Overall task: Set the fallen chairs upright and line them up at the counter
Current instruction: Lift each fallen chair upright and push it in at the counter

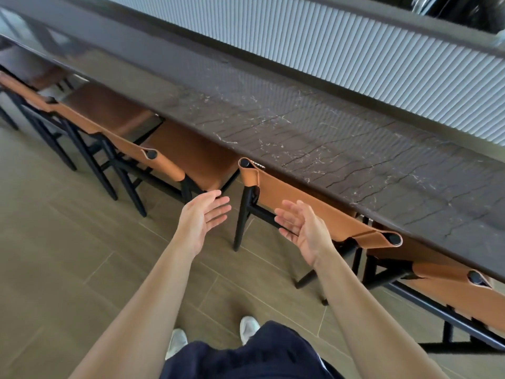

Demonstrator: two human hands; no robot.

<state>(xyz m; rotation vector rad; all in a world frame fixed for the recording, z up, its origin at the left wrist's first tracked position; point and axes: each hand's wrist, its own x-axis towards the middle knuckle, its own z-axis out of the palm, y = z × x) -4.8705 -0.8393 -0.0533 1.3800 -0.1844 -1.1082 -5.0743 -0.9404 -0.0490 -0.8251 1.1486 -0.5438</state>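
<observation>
A row of chairs stands upright along the near edge of a long dark marble surface (pixel 314 127), their tan leather backs facing the person. The chair straight ahead (pixel 314 214) is pushed in so that its backrest sits right at the edge of the surface, with black legs planted on the tiled floor (pixel 68 255). Just to its left is another chair (pixel 175 160) with its brown seat tucked partly under the surface, and more chairs (pixel 54 108) line up beyond it toward the far left. A further chair (pixel 451 285) stands at the right, also against the edge.

Both bare arms reach forward. The left hand (pixel 203 216) is spread wide with fingers extended, palm turned inward, holding nothing, hanging in the gap between the two nearest chairs. The right hand (pixel 303 227) is likewise spread and empty, palm facing left, fingers loosely curled, in front of the nearest chair's backrest and not touching it.

Behind the surface runs a pale ribbed wall panel (pixel 355 58). Below, dark shorts (pixel 259 354) and two light shoes (pixel 177 341) show
</observation>
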